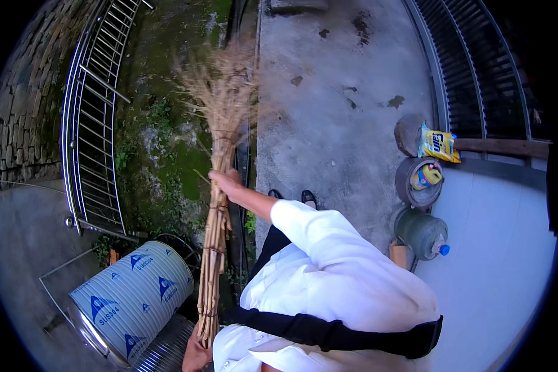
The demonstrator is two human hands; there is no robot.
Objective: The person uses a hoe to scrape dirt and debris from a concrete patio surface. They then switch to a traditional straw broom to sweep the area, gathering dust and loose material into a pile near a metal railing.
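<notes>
Both hands are closed on the broom (212, 248), one high and one low! Right hand (228, 183) grips the bundled stalks partway up, its white sleeve (316, 224) reaching across from the right; left hand (196, 354) clasps the butt end, partly cut off from sight.

And look where that broom lies: the handle runs along the mossy strip (161, 152), just outside the left edge of the concrete floor (353, 149). Up top the twiggy head fans wide, blurred, mostly over the moss, with its right fringe crossing that edge. Whether the tips touch down, I cannot tell.

Now the room around it! Off the left side of the head there's a band of moss before the metal railing (98, 124), which follows the strip's far left edge. Tighter lower down: a ribbed silver tank (136, 294) with blue marks crowds the strip's near left corner, just beside the handle.

Over on the right, the concrete opens broad, dark stains near its far end. Dark shoes (309, 198) stand close to its left edge. Strung along its right edge: a yellow bag (438, 145), a round tub (405, 181) and a big clear jug (420, 232), all well apart from the broom.
</notes>
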